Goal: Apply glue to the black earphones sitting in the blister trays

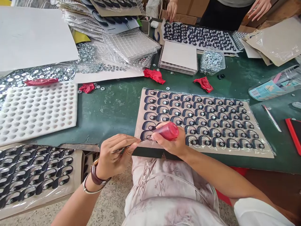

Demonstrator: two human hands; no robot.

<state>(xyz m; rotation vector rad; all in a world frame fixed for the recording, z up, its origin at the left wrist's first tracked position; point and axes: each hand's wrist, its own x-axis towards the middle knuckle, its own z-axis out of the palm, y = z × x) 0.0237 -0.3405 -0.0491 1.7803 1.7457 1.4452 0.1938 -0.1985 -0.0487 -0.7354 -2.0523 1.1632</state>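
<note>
My right hand point(172, 142) is closed around a red squeeze bottle point(169, 130), its narrow end tilted down to the left. My left hand point(118, 150) pinches thin metal tweezers point(124, 147), whose tip meets a black hook-shaped part point(146, 135) with a round end. That part sits at the near left corner of a beige card sheet point(150, 146) holding rows of similar parts under clear film. Many of their round ends carry small shiny metal pieces. The bottle's tip is hidden behind my right fingers.
Silver washers point(88, 55) lie piled at left, more in a clear box point(212, 62). A white dimpled tray point(39, 110) and another parts sheet point(35, 172) are left. Red crumpled scraps point(154, 76) are scattered. Across the table, a co-worker's hand point(172, 10) touches another sheet point(199, 36). A plastic jar point(275, 84) lies right.
</note>
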